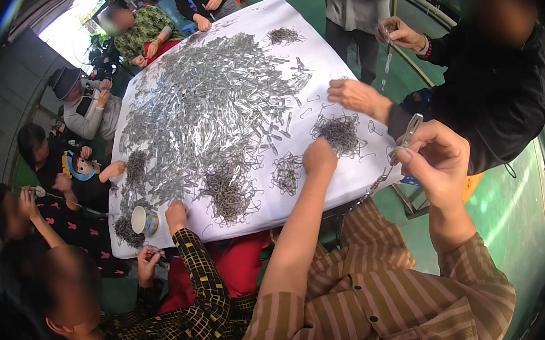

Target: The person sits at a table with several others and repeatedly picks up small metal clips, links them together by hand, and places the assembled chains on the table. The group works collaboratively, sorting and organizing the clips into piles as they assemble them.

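Note:
My right hand (pixel 437 159) is raised at the table's right corner. It pinches a shiny metal clip (pixel 413 129) between thumb and fingers. From it a chain of linked metal pieces (pixel 373 190) hangs toward my lap. My left hand (pixel 320 158) is closed, knuckles up, at the near edge of a heap of thin wire hooks (pixel 339 133). Its fingertips are hidden, so what they grip does not show. A smaller hook heap (pixel 285 174) lies just left of that hand. A large spread of flat silver clips (pixel 221 97) covers the middle of the table.
The white-covered table (pixel 324 58) has several people around it. A co-worker's hand (pixel 360 97) reaches over the same hooks from the right. On my left, a co-worker's hand (pixel 177 216) rests near a paper cup (pixel 145 220). More hooks (pixel 227 190) are heaped along the front.

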Demonstrator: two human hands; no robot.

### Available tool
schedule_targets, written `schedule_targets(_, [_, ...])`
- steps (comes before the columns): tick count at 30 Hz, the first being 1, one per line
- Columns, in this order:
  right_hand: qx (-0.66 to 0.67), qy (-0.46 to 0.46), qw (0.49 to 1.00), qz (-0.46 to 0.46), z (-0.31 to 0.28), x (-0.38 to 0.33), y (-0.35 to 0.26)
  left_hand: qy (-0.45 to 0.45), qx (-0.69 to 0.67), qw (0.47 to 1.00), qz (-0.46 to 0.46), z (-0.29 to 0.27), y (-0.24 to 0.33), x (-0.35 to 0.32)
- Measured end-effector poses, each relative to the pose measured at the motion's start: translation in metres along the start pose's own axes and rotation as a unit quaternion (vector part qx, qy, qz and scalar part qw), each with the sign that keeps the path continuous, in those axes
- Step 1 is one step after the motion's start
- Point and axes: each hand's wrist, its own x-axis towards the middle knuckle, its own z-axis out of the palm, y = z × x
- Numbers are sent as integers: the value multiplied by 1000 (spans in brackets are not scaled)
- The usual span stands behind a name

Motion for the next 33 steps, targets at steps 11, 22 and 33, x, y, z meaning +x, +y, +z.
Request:
schedule_targets(11, [10,-17,1000,13,1,4,8,57,-74,996,-8,-55,-82,18])
schedule_targets(22, [-15,-24,1000,-8,3,5,4,37,8,973,228,-42,-54,34])
schedule_targets(33, [-15,-15,1000,0,-2,5,3,-98,135,975,146,-57,-22,34])
